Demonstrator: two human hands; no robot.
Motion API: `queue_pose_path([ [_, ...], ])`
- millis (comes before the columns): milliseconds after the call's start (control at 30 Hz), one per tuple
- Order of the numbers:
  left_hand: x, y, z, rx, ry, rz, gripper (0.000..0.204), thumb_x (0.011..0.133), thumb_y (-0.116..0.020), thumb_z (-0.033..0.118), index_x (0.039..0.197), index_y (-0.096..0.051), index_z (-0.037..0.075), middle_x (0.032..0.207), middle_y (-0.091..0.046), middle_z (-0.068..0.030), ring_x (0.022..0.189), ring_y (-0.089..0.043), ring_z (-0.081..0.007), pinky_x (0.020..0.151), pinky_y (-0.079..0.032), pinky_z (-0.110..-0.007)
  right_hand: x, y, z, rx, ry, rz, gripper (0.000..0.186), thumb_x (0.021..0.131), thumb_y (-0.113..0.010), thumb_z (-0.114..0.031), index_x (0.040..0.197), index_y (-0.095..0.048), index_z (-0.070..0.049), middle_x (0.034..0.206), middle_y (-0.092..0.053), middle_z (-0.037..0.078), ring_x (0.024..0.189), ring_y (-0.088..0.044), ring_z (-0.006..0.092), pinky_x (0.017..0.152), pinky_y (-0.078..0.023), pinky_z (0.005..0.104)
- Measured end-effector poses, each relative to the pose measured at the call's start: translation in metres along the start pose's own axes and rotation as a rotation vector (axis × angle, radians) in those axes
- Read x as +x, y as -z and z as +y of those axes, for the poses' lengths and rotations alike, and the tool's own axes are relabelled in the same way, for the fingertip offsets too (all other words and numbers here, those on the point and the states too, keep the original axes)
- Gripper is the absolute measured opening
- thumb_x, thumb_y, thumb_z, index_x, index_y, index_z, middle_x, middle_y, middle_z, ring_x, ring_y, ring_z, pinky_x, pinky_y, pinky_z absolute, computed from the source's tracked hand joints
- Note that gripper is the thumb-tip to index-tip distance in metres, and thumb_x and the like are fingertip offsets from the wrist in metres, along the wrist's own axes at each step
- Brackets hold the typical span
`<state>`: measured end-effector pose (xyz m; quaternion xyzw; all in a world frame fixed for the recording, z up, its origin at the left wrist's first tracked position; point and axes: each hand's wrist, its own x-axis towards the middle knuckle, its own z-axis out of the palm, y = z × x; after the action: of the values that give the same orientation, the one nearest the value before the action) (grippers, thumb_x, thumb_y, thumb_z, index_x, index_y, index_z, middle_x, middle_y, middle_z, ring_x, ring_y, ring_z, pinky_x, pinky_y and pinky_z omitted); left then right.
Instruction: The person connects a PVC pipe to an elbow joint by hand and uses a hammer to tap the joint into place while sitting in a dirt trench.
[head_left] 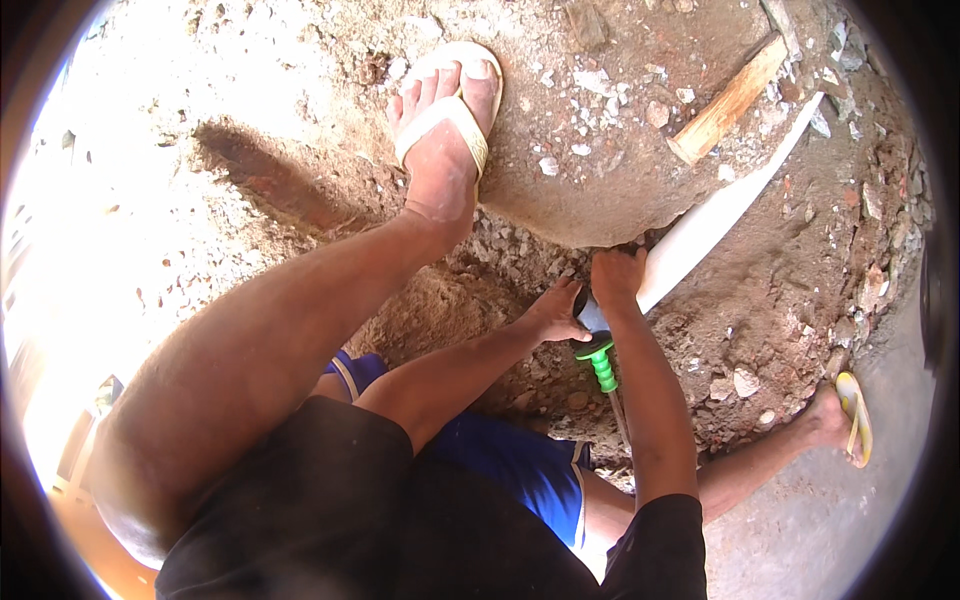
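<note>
A long white pipe (700,240) lies slantwise in a dug trench, its near end between my hands. That end looks grey, with a dark opening or ring on its left. My left hand (555,312) curls around this end, thumb below and fingers above. Just to the right, my right hand (618,275) is closed over the pipe where the white part begins; its fingertips are hidden. Below the pipe end, beside my right forearm, is a chisel with a ribbed green grip (603,370) and round guard. Its metal shaft runs down toward my legs, and neither hand visibly grips it.
A cut piece of wood (730,100) lies on the far ground beside the pipe. Stones and rubble (745,380) line the trench. My sandalled left foot (445,130) stands on the far bank, my right foot (835,420) on smooth grey floor (810,520).
</note>
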<state>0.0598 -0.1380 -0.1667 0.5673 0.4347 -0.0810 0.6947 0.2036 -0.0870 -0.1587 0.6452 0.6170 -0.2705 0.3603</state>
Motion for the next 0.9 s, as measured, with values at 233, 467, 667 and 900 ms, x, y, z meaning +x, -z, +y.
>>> queue_pose_path([
  [233,-0.007,0.002,0.012,-0.049,0.004,-0.014,0.103,0.057,-0.090,0.031,0.139,-0.037,-0.005,0.131,-0.045,-0.0234,0.124,-0.047,-0.0403,0.108,-0.041,-0.043,0.013,-0.025,-0.003,-0.019,-0.023,-0.029,0.023,0.089,-0.053,-0.016,0.088,-0.076,-0.013,0.097,-0.075,0.008,0.095,-0.071,0.0237,0.096,-0.036,0.0507],
  [467,0.003,0.013,-0.021,0.054,-0.134,-0.123,0.102,0.062,-0.086,0.026,0.144,-0.033,-0.005,0.137,-0.044,-0.0248,0.128,-0.046,-0.0396,0.111,-0.039,-0.042,-0.002,-0.015,0.004,0.029,0.066,0.034,0.024,0.088,-0.052,-0.017,0.090,-0.075,-0.014,0.090,-0.074,0.009,0.092,-0.069,0.0245,0.090,-0.039,0.0461],
  [667,-0.008,0.060,0.008,0.642,-0.270,-0.208,0.056,0.080,-0.065,0.012,0.132,-0.046,0.000,0.128,-0.055,-0.0171,0.128,-0.048,-0.0323,0.103,-0.044,-0.040,-0.070,-0.011,0.023,0.340,0.122,0.636,0.016,0.085,-0.059,-0.013,0.098,-0.067,-0.009,0.093,-0.067,0.008,0.093,-0.061,0.0274,0.086,-0.043,0.0429],
  [900,0.066,0.038,-0.093,0.220,-0.438,-0.318,0.048,0.095,-0.046,0.016,0.141,-0.044,0.002,0.151,-0.037,-0.0136,0.141,-0.034,-0.0248,0.118,-0.026,-0.038,-0.170,-0.012,0.038,0.487,0.054,0.564,0.024,0.082,-0.066,-0.013,0.105,-0.065,-0.006,0.106,-0.061,0.012,0.100,-0.057,0.0334,0.090,-0.045,0.0463],
])
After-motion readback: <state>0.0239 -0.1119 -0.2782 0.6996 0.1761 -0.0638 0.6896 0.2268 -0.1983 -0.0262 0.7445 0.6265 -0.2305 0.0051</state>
